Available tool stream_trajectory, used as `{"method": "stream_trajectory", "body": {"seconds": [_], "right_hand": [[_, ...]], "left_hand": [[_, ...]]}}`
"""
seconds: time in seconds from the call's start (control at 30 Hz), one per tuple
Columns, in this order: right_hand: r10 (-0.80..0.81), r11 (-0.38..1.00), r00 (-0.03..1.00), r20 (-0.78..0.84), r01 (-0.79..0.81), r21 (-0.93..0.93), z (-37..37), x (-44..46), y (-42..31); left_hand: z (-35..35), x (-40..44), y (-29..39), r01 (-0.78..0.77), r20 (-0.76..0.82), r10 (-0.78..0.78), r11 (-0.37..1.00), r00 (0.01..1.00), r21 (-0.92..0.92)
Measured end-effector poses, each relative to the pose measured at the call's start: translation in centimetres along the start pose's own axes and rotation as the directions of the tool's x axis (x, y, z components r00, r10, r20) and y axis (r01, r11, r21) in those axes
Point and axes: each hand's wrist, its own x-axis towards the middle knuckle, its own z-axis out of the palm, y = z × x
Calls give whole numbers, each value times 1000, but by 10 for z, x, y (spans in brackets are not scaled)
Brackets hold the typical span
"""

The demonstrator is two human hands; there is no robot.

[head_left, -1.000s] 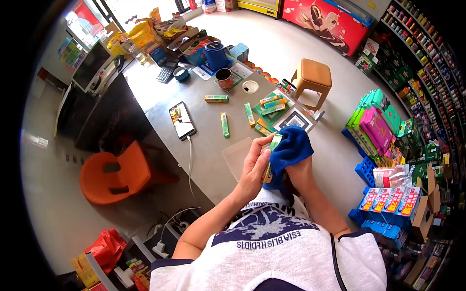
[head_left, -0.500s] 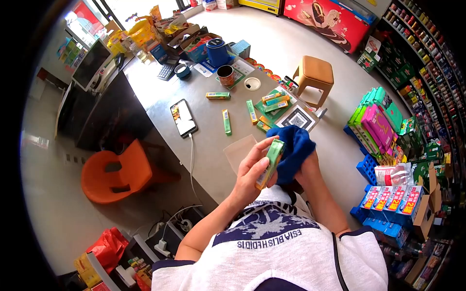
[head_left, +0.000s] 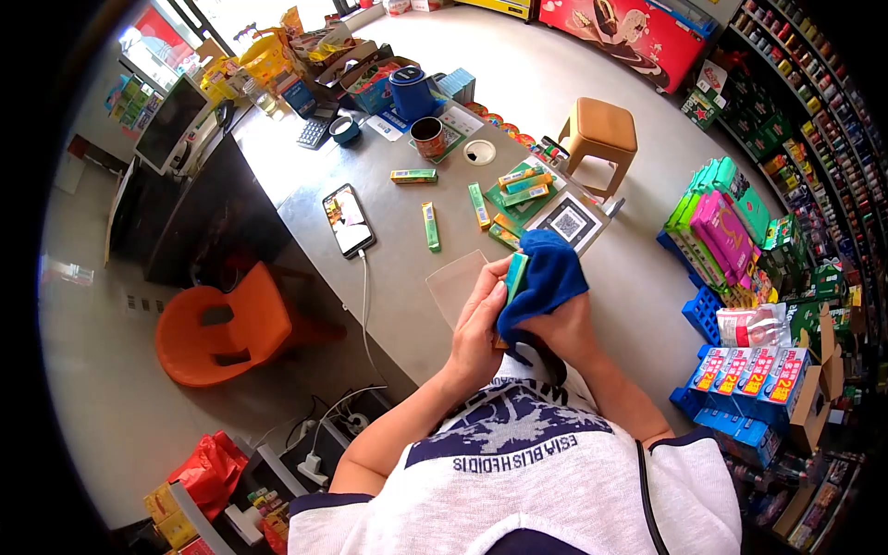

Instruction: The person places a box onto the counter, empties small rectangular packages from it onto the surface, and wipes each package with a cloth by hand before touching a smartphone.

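My left hand (head_left: 479, 328) is closed around a small green and yellow box (head_left: 516, 276), held upright over the table's near edge. A blue cloth (head_left: 552, 268) is gripped in my right hand (head_left: 564, 326) and lies against the box's right side, covering part of it. Similar boxes lie on the grey table: one (head_left: 413, 176) near the tin, one (head_left: 431, 227) near the phone, one (head_left: 478, 205) further right. Several more (head_left: 524, 185) are grouped on and beside a green card.
A phone (head_left: 349, 220) with a white cable, an open tin (head_left: 427, 137), a blue canister (head_left: 411, 92) and a QR code card (head_left: 567, 222) are on the table. An orange chair (head_left: 217, 333) stands left, a brown stool (head_left: 599, 134) beyond the table, stacked goods (head_left: 717, 231) at right.
The blue cloth has come back over the box, which showed more fully half a second ago. My right hand has moved left, closer to my left hand.
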Motion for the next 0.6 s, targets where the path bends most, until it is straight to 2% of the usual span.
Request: {"method": "stream_trajectory", "body": {"seconds": [0.1,0.13,0.27,0.37,0.43,0.53,0.57,0.6], "right_hand": [[23,1000,995,-100,-21,15,-2,9,0],[-16,1000,988,-155,13,-23,-3,11,-5],[-45,999,976,-213,48,8,-10,16,3],[119,963,970,-213,-61,261,-12,19,1],[174,880,975,-140,-90,466,-24,15,12],[183,711,980,-83,-73,699,-45,6,16],[254,582,965,-67,-97,808,-53,3,6],[58,925,992,-110,-12,381,-55,4,-11]], "left_hand": [[2,-1,1,29,16,-29,999,999,-45],[5,-4,7,89,35,-88,995,996,-35],[-6,-2,1,159,56,-155,984,986,-74],[-10,0,-1,173,134,-154,975,979,-142],[-10,-1,2,196,193,-163,966,968,-168],[-10,0,5,162,211,-135,980,968,-117],[-8,0,6,149,207,-122,981,971,-122],[-5,0,7,137,204,-109,982,973,-128]]}}
